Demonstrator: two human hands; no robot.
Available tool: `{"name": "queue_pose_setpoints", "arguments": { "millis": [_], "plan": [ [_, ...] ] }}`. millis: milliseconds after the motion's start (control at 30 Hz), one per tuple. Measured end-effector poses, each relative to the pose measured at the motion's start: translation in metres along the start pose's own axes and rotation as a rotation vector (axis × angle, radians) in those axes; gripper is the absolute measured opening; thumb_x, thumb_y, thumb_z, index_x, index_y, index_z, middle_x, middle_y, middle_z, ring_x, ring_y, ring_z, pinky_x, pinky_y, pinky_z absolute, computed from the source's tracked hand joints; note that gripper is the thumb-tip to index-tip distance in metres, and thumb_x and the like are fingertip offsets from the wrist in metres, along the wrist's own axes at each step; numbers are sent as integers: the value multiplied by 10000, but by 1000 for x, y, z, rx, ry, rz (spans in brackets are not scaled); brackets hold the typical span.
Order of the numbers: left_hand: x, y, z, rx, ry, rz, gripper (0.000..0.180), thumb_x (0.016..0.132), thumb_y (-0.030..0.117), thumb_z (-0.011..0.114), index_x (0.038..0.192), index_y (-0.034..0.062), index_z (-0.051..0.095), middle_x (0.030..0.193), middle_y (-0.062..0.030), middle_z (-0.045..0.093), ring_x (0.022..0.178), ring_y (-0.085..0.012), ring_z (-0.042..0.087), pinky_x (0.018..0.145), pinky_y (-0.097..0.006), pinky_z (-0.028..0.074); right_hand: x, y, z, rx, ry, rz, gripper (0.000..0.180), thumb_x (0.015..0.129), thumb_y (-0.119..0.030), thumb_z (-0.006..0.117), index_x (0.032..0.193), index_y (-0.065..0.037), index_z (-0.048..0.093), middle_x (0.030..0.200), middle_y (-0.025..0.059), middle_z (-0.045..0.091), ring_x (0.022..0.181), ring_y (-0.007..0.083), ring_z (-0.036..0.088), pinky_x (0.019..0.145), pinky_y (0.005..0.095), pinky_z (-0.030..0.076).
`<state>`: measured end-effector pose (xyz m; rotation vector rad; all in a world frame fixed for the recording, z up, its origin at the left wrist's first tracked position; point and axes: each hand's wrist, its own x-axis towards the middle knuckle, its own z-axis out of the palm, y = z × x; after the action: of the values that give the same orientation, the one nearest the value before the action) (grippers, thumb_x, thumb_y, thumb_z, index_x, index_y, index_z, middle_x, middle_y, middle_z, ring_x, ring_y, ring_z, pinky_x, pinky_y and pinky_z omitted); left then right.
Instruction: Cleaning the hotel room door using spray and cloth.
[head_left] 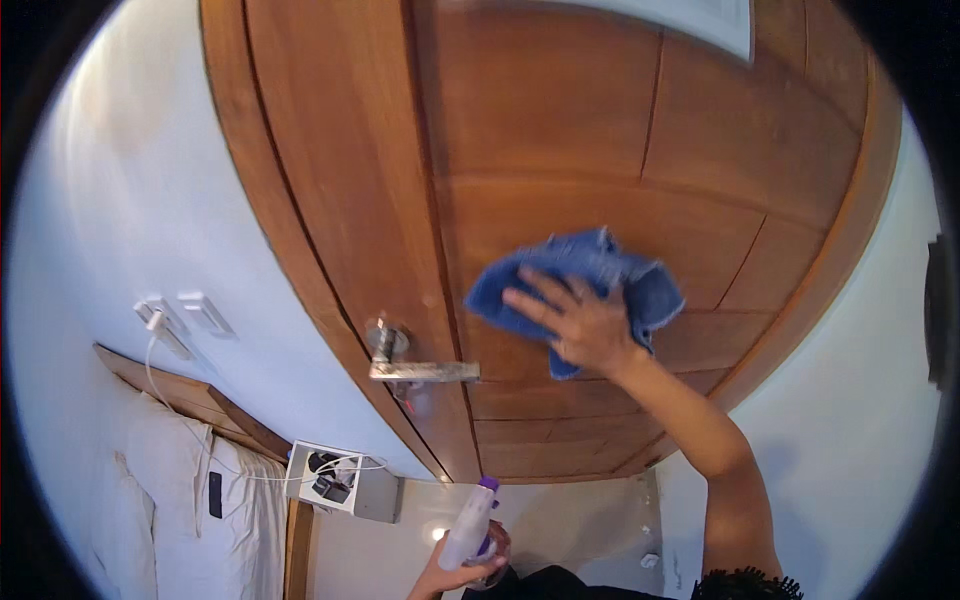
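My right hand [580,325] presses a blue cloth [580,275] flat against a brown wooden door [560,130], to the right of its metal lever handle [415,365]. Fingers are spread over the cloth. Low in the view, my left hand [450,575] holds a white spray bottle with a purple nozzle [470,525], pointing up, well below the handle and away from the door.
White wall [130,200] lies left of the door with light switches [185,320] and a plugged-in white cable. Below are a bed with white bedding [170,500], a wooden headboard, and a small white box-shaped table [340,480]. Pale floor [580,520] lies at the door's foot.
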<state>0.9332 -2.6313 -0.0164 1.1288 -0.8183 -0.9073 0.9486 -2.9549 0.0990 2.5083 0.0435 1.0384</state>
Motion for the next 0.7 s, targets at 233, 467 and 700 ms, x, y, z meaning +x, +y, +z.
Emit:
{"name": "queue_pose_setpoints", "arguments": {
  "millis": [233, 467, 700],
  "plan": [
    [7, -178, -30, 28, -24, -201, 253, 699, 72, 724, 897, 37, 570, 795, -59, 582, 834, -192, 566, 922, -371, 386, -116, -77, 102, 520, -315, -131, 563, 783, -115, 549, 1315, -271, 454, 1332, 11, 470, 1185, 224, 471, 1050, 404, 303],
    [-3, -319, -66, 212, -86, -11, 335, 733, 137, 732, 1004, 62, 550, 856, -18, 591, 770, -113, 556, 731, -262, 447, -82, -26, 95, -290, 605, 169, 449, 860, -241, 542, 1295, -316, 460, 1416, -12, 362, 1302, 236, 324, 1046, 551, 213],
    [-39, -372, -56, 191, 30, -38, 366, 705, 117, 753, 1001, 34, 554, 893, -56, 593, 862, -150, 565, 801, -299, 441, -166, -124, 160, -39, 160, -94, 598, 725, -214, 645, 1290, -307, 475, 1458, -24, 301, 1327, 221, 286, 1071, 550, 172]
  ]
}}
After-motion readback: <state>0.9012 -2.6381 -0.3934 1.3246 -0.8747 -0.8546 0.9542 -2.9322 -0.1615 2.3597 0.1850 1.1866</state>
